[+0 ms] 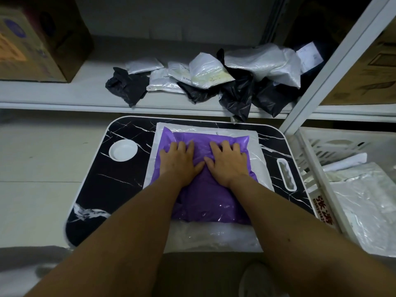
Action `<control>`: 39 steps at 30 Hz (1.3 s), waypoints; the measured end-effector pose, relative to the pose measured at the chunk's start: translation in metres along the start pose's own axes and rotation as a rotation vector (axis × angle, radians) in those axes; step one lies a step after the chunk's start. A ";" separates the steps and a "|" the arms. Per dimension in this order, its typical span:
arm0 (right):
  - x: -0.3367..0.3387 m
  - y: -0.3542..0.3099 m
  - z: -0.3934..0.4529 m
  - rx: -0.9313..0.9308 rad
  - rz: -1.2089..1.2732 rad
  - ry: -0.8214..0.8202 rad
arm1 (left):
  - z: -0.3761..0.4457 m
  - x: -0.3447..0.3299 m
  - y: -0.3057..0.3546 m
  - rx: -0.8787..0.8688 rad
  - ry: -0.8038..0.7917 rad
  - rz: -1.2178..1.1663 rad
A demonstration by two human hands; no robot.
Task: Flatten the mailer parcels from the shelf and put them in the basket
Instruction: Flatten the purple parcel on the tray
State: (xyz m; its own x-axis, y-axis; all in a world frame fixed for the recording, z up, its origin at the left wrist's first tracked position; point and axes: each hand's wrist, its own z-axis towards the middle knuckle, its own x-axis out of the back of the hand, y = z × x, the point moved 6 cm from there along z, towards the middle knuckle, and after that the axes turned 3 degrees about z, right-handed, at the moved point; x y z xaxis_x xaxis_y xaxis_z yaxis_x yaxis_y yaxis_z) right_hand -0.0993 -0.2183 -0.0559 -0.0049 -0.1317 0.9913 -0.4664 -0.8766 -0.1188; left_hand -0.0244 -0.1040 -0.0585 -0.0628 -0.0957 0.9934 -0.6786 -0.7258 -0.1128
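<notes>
Both hands, the left hand and the right hand, lie spread and flat, thumbs nearly touching, pressing the purple mailer beneath them; the basket sits just right of the right hand. Sweeping outward from the middle should drive air toward the edges. The mailer's contents are hidden, the basket is cut off, and labels on the shelf parcels beyond the fingertips are unreadable.

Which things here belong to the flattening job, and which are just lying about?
Job: purple mailer under both hands; white mailer beneath; shelf parcels; basket.
Lying about: cardboard box; white dish.
</notes>
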 end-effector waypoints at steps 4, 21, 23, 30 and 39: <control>0.010 0.001 0.011 -0.008 -0.076 0.047 | 0.006 0.008 -0.001 -0.011 0.022 0.048; 0.003 0.004 0.011 -0.328 0.041 -0.185 | 0.002 -0.002 -0.022 0.174 -0.189 0.007; 0.016 -0.013 0.004 -0.197 0.004 -0.088 | -0.004 0.009 -0.012 0.052 -0.059 -0.064; 0.009 -0.035 -0.070 -0.049 0.004 -0.101 | -0.058 0.007 0.006 -0.260 -0.211 -0.117; -0.022 -0.022 -0.099 -0.067 -0.008 -0.195 | -0.089 -0.019 0.008 -0.131 -0.331 0.019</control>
State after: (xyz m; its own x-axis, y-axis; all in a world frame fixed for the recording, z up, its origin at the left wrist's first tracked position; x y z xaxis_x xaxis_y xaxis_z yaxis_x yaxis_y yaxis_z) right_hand -0.1764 -0.1504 -0.0691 0.1675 -0.2182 0.9614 -0.5235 -0.8461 -0.1009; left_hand -0.0942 -0.0474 -0.0767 0.1496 -0.3390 0.9288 -0.7691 -0.6302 -0.1061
